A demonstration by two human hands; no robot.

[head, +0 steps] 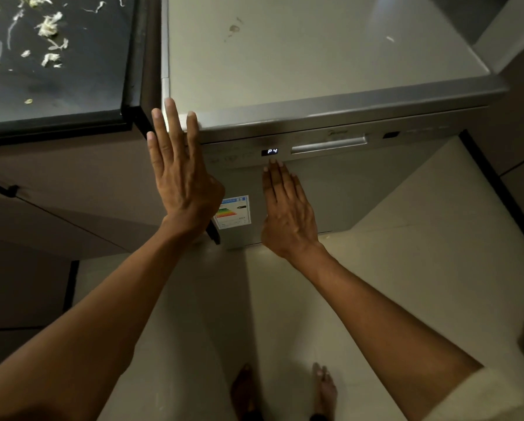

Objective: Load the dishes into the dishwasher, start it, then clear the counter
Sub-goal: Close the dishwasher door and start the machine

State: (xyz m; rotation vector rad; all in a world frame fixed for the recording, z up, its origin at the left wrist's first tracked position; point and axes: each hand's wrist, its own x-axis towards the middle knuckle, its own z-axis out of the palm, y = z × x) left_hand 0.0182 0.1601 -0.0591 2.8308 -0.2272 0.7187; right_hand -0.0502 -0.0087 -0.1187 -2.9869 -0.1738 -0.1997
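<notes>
The silver dishwasher (360,189) stands in front of me with its door closed. Its small display (269,151) reads P4, left of the recessed door handle (329,144). My left hand (178,177) is held flat with straight fingers over the left end of the control panel and the top front corner. My right hand (288,214) is also flat, fingers straight, its fingertips just under the display. Neither hand holds anything. An energy label sticker (233,212) shows between the two hands.
The dishwasher's pale top (300,56) has a small stain. To the left is a dark counter (57,86) strewn with several pale food scraps. Below are brown cabinet fronts (57,208), a light tiled floor (406,268) and my bare feet.
</notes>
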